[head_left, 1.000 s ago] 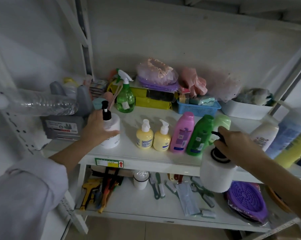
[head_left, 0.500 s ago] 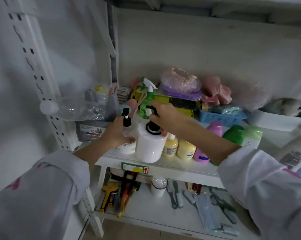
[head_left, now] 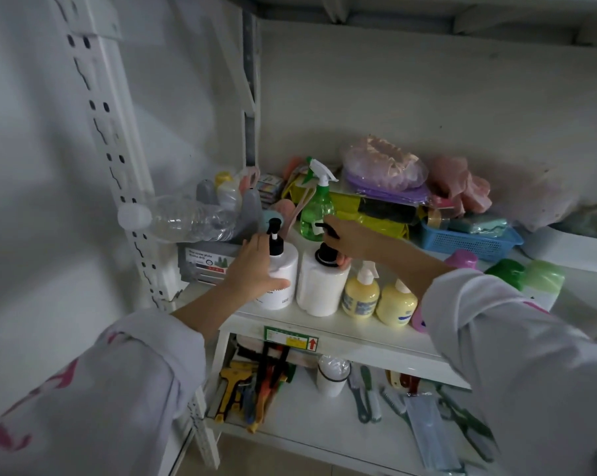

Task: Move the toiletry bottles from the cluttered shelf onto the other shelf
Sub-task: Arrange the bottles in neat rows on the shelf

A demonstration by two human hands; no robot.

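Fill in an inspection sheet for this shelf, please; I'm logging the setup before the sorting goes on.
Surface: white shelf, front row of bottles along its edge.
Job's things: two white pump bottles upright side by side; two yellow pump bottles to their right.
Clutter: green spray bottle, blue basket, clear plastic bottle lying flat.
Hands: left hand on the left white bottle; right hand on the other's pump.
Cables: nothing seen.
Surroundings: lower shelf with tools and brushes.
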